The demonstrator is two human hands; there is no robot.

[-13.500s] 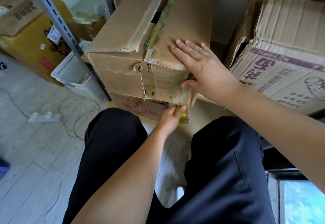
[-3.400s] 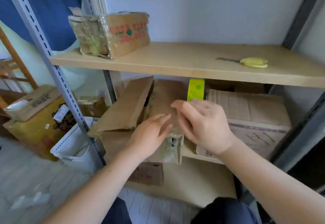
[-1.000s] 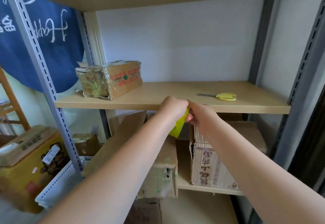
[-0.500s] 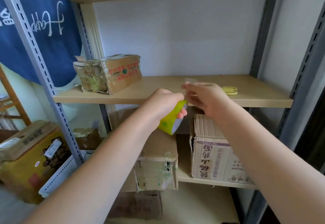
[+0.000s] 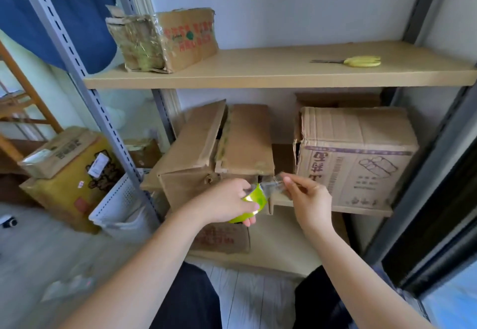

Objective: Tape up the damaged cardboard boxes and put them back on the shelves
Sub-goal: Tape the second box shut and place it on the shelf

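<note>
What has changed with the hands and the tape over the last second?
Both hands have dropped from upper-shelf height to the front of the torn box. The left hand still grips the tape roll; the right hand, pinching the strip, has drawn it out to the right. The scissors, the wrapped box and the printed box stayed put.

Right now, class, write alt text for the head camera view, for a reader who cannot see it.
A person's left hand holds a yellow-green roll of clear tape while the right hand pulls its free end out, in front of a torn brown cardboard box on a metal-framed wooden shelf. Yellow-handled scissors lie on the shelf above.
</note>
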